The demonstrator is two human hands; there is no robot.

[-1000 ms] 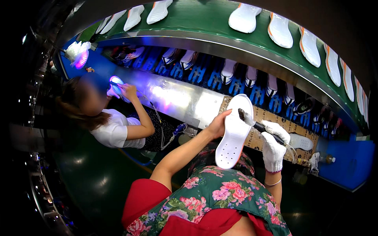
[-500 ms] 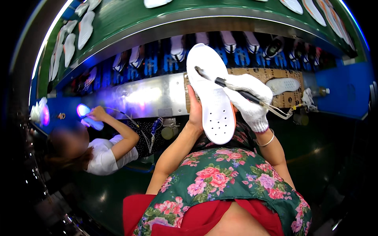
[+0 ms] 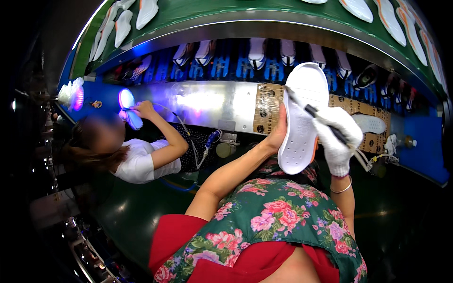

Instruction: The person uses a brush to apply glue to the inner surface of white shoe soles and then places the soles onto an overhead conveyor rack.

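A white shoe sole (image 3: 300, 137) with a raised rim, small holes at its heel end and an orange patch on its side is tilted up in front of me. My bare left hand (image 3: 279, 131) grips it along the left side, the fingers partly hidden behind it. In a white knit glove, my right hand (image 3: 339, 137) is closed round a dark-handled brush (image 3: 310, 110) with a pale tube trailing from it. The brush tip lies at the sole's upper left rim. Another white sole (image 3: 369, 123) rests on brown cardboard (image 3: 269, 108) to the right.
Overhead runs a green conveyor (image 3: 188, 21) bearing several white soles. Shoe uppers (image 3: 257, 52) stand on blue racks behind the metal bench (image 3: 203, 106). At left, a co-worker (image 3: 146, 158) holds a sole (image 3: 127, 101) under bluish light. A bottle (image 3: 409, 141) stands at right.
The brush tip has moved from inside the sole's toe area to its left rim. The sole is turned a little, and the whole view has shifted, putting my hands farther right.
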